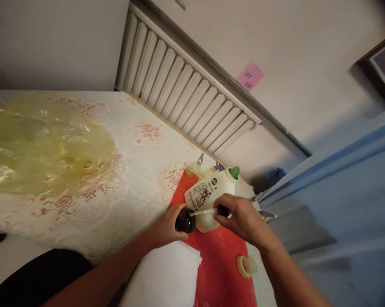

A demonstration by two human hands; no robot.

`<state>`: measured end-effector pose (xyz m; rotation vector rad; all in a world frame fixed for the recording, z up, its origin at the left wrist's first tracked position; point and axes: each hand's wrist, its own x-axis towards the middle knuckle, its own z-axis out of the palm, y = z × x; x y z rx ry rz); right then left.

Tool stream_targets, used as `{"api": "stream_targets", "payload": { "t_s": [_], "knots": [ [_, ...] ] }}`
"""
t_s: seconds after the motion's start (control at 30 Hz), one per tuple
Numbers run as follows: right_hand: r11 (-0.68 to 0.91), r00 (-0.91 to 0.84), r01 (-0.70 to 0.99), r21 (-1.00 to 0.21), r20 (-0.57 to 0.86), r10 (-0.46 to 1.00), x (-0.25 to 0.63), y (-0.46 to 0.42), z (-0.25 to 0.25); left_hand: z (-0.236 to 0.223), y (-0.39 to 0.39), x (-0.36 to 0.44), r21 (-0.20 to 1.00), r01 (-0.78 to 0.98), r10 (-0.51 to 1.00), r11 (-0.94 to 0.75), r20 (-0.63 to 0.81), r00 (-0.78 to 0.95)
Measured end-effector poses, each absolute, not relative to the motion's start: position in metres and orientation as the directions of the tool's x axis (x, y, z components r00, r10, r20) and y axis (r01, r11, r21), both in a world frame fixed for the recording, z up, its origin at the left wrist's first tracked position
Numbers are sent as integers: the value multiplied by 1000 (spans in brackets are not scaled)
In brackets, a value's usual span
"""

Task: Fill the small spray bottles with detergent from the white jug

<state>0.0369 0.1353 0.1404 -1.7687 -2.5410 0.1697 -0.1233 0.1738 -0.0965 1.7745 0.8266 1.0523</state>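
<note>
Head view: the left hand (169, 226) grips the dark bottle (183, 221) beside the pale jug (222, 187); the right hand (240, 215) pinches the black top (223, 210), its tube (205, 212) at the bottle mouth (entering or leaving, I cannot tell). Next move seems to need straight alignment.

My left hand (168, 224) and my right hand (240, 213) are both bare, with slim fingers and smooth, rounded knuckles. The backs of them look plain and even. Each narrows at the wrist, and from there my left forearm (109, 266) and my right forearm (285, 264) run bare to the picture's lower edge, growing broader as they go, their outlines soft and gently curved. Finer details, such as the nails, are too small and blurred to tell. Beside my left forearm is a black rounded shape (48, 273), matte; I can't tell whether it's my clothing.
</note>
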Motion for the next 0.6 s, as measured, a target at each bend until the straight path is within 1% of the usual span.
{"api": "stream_targets", "payload": {
  "t_s": [0.1, 0.17, 0.27, 0.33, 0.4, 0.47, 0.53, 0.6],
  "knots": [
    [234, -226, 932, -278, 62, 972, 74, 123, 150, -95, 175, -124, 935, 112, 866, -336, 260, 426],
    [142, -110, 902, -407, 101, 989, 102, 111, 142, -94, 175, -124, 942, 117, 869, -314, 235, 436],
    [-19, 57, 773, -634, 41, 998, 138, 89, 106, -93, 175, -124, 943, 120, 869, -311, 230, 439],
    [-130, 161, 671, -730, -28, 987, 154, 74, 71, -93, 175, -123, 939, 125, 867, -321, 238, 438],
    [-248, 258, 562, -789, -118, 959, 163, 61, 34, -93, 174, -122, 936, 136, 866, -326, 238, 439],
    [-341, 324, 479, -809, -198, 925, 165, 51, 1, -93, 174, -121, 936, 153, 871, -316, 222, 438],
    [-384, 368, 406, -829, -236, 900, 163, 45, -22, -93, 175, -121, 938, 169, 876, -303, 204, 438],
    [-396, 370, 367, -842, -258, 892, 160, 43, -37, -93, 175, -120, 938, 177, 876, -298, 195, 441]
  ]
}}
